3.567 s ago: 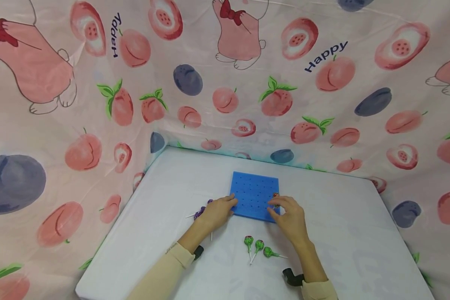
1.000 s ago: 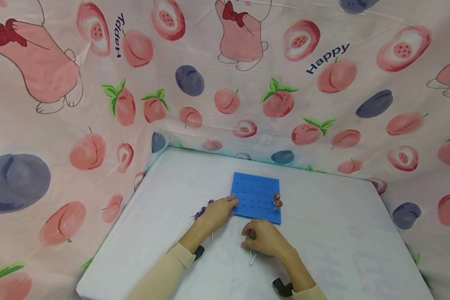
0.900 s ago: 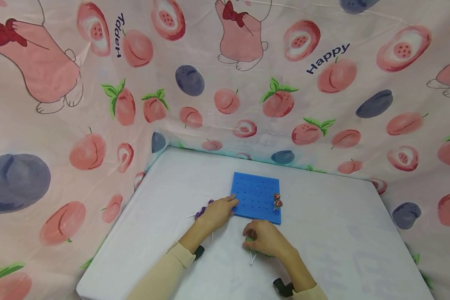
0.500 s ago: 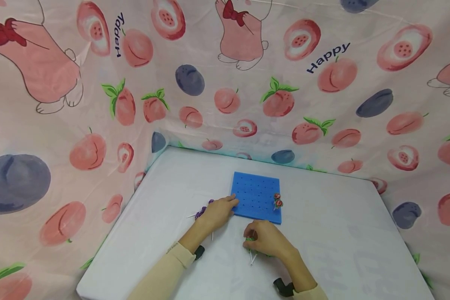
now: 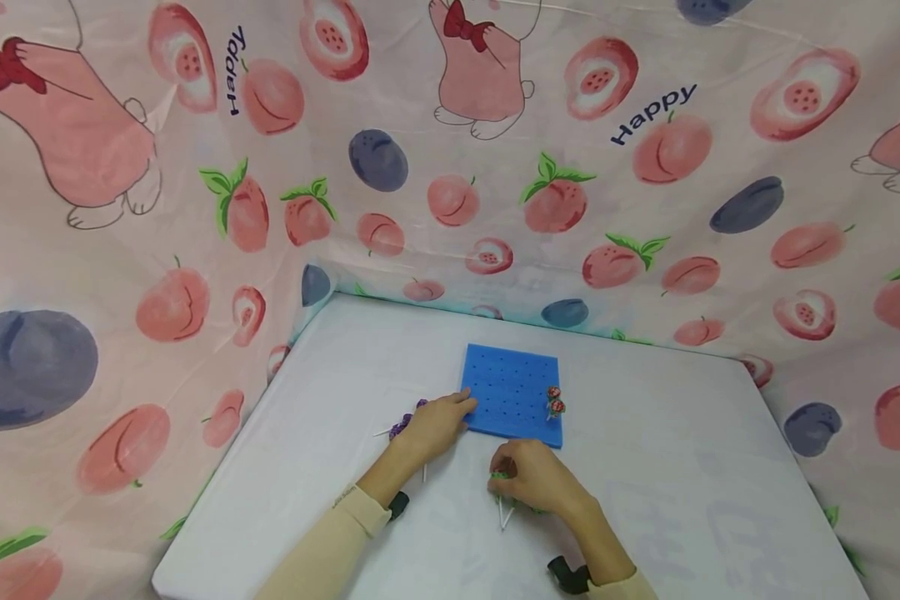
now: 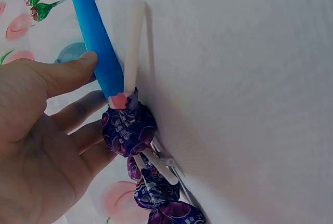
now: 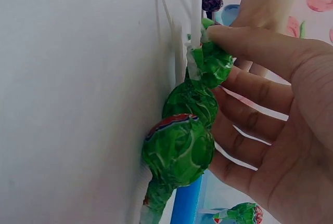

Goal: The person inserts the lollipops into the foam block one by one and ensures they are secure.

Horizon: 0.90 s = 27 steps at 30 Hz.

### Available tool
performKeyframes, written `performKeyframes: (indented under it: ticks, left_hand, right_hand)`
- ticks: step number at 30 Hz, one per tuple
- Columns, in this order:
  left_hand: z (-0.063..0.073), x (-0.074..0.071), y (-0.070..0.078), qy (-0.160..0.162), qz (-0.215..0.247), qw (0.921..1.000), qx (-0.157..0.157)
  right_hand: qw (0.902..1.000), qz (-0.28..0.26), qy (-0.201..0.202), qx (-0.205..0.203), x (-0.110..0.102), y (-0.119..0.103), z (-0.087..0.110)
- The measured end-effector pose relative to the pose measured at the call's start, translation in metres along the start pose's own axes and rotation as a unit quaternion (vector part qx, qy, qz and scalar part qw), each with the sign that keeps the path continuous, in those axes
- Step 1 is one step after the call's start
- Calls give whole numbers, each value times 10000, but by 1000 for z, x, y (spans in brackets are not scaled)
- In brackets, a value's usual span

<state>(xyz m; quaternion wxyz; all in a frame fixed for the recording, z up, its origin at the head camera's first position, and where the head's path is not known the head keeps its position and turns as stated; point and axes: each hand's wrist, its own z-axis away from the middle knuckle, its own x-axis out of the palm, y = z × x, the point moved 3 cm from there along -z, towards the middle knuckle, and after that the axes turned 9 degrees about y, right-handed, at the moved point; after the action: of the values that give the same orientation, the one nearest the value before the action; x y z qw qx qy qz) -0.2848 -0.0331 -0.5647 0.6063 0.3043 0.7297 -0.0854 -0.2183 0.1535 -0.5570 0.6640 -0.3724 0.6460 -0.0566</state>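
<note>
My left hand [image 5: 437, 425] rests at the left edge of a blue board with rows of small holes [image 5: 506, 375]. Its thumb touches the board's edge in the left wrist view; the fingers lie fairly straight. Purple-wrapped lollipops [image 6: 129, 130] lie beside that hand, partly hidden by it in the head view. In front of the board, my right hand [image 5: 532, 475] pinches a green-wrapped lollipop [image 7: 214, 63] between thumb and fingers, near the wrapper's neck. Other green lollipops [image 7: 179, 148] lie close by on the table, mostly covered by the hand in the head view.
Two lollipops with red-and-green wrappers [image 5: 555, 400] stand in the board's right side. Everything sits on a white-covered table [image 5: 682, 467]. A fruit-print cloth [image 5: 450, 200] hangs behind and along the sides.
My right hand has left the board's right side, where a lollipop now stands beside another, and come down to the green lollipops. Over the last second it barely moved; the left hand stayed put.
</note>
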Motion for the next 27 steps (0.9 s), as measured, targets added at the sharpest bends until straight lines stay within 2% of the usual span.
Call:
performKeyframes:
  ticks: [18, 27]
  left_hand:
    - [-4, 1, 0, 26, -73, 10000, -19]
    - [-4, 0, 2, 27, -144, 9999, -28]
  right_hand:
    - [9982, -199, 543, -129, -12, -2, -2]
    - [9926, -326, 1127, -313, -20, -3, 1]
